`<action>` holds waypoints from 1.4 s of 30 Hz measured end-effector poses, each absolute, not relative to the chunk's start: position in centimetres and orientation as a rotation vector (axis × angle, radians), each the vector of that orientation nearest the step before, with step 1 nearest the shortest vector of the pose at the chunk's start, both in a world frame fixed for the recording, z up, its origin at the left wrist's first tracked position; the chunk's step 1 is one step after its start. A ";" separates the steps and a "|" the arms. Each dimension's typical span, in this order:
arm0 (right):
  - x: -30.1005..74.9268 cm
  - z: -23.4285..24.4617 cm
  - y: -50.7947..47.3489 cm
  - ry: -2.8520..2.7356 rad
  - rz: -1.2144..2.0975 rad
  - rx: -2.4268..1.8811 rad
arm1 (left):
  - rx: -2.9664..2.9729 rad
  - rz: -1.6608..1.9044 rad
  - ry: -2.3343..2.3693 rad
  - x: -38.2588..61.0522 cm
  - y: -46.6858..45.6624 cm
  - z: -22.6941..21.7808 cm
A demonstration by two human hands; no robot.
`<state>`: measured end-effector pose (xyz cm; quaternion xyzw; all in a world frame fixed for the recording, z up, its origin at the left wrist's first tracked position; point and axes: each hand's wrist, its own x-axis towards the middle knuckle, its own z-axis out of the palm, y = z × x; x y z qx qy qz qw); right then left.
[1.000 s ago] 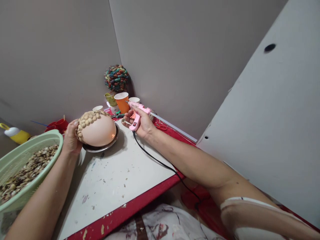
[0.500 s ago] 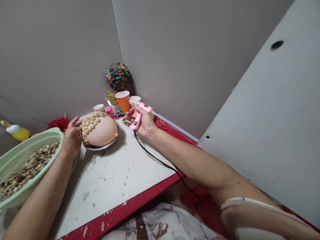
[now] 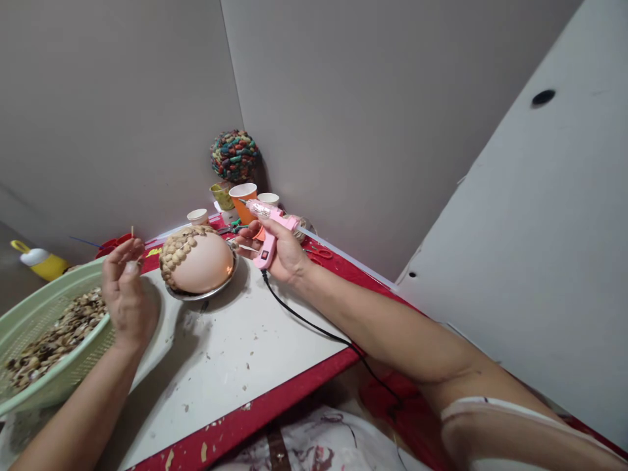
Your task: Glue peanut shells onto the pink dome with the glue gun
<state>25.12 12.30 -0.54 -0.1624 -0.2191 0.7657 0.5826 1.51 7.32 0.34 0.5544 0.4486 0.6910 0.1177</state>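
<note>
My right hand [image 3: 282, 252] is wrapped round the handle of a pink hot glue gun [image 3: 267, 232], its nozzle pointing up and left. A black cord [image 3: 304, 320] hangs from the grip. My left hand [image 3: 130, 294] is raised over the near-right rim of a green colander [image 3: 83, 275], with fingers curled against the thumb. Whatever is in that pinch is too small to make out. Between my hands, a pale pink balloon [image 3: 206, 265] rests in a shallow metal bowl [image 3: 196, 296]. Beige shells [image 3: 176, 248] cover its left and upper part. Loose nutshell-like pieces [image 3: 63, 333] fill the colander's bottom.
A multicoloured ball [image 3: 234, 156] stands at the back corner, behind an orange paper cup [image 3: 244, 196] and white cups [image 3: 197, 216]. Green-handled pliers [image 3: 234, 227] and red scissors [image 3: 320, 252] lie near the walls. Small scraps dot the white tabletop [image 3: 230, 366].
My left hand has left the shell-covered side of the balloon and moved left to the colander, its fingers curling in. My right hand still holds the glue gun, almost unmoved.
</note>
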 end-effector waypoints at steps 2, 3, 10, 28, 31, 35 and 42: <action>25.0 -0.4 11.9 -0.521 1.801 -0.360 | 1.734 2.166 1.198 2.9 5.9 0.5; 24.9 -0.3 11.7 -0.527 1.803 -0.354 | 1.803 2.140 1.206 3.7 5.3 0.5; 24.8 0.0 10.4 -0.596 1.863 -0.286 | 2.013 1.843 1.270 6.6 4.2 0.9; 24.9 0.4 8.5 -0.928 1.878 -0.130 | 1.659 1.663 1.138 7.1 2.8 1.4; 24.9 0.4 8.6 -0.959 1.832 -0.157 | 1.557 1.645 1.157 6.8 2.5 1.5; 25.2 0.5 9.5 -0.894 1.688 -0.255 | 1.365 1.667 1.146 6.8 2.4 2.4; 25.0 0.2 9.8 -0.952 1.630 -0.304 | 1.062 1.506 1.155 6.0 2.5 3.1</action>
